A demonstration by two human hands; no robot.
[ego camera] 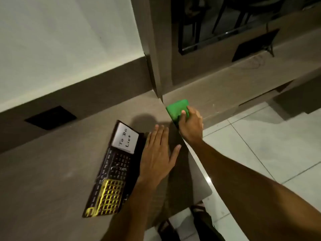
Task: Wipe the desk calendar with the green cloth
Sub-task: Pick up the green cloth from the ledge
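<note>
Green cloth [176,109] under the right hand [191,126]'s fingers; left hand [157,153] spread flat beside the "To Do List" calendar [112,169]

Green cloth [177,108] near edge under right hand [191,126]; calendar [112,171] print blurred

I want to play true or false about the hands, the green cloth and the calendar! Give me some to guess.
1. The right hand is on the green cloth. True.
2. The left hand is holding the cloth. False: it lies flat and open on the desk, beside the calendar.
3. The calendar's white card says "To Do List". True.
4. The cloth is lying on top of the calendar. False: it sits apart from it, near the desk's far corner.
5. The calendar stands upright. False: it lies flat.
</note>
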